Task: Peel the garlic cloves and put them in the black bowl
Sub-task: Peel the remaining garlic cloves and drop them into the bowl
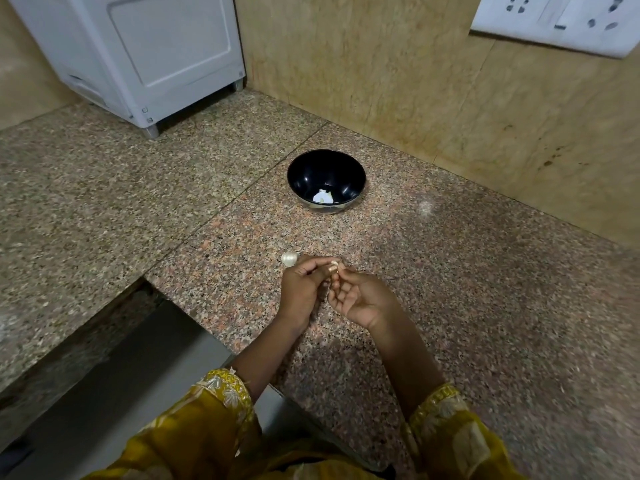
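Note:
A black bowl (pixel 326 180) stands on the granite counter (pixel 450 289) with pale garlic pieces (pixel 322 197) at its bottom. Nearer to me, my left hand (pixel 302 289) and my right hand (pixel 360 299) meet above the counter. Their fingertips pinch a small garlic clove (pixel 334 265) between them. A whitish garlic piece (pixel 289 259) lies on the counter, just beyond my left hand's fingers.
A white appliance (pixel 138 57) stands on feet at the back left. A tan wall runs along the right, carrying a white socket plate (pixel 561 22). The counter steps back at the left front, with a grey floor (pixel 121 375) below.

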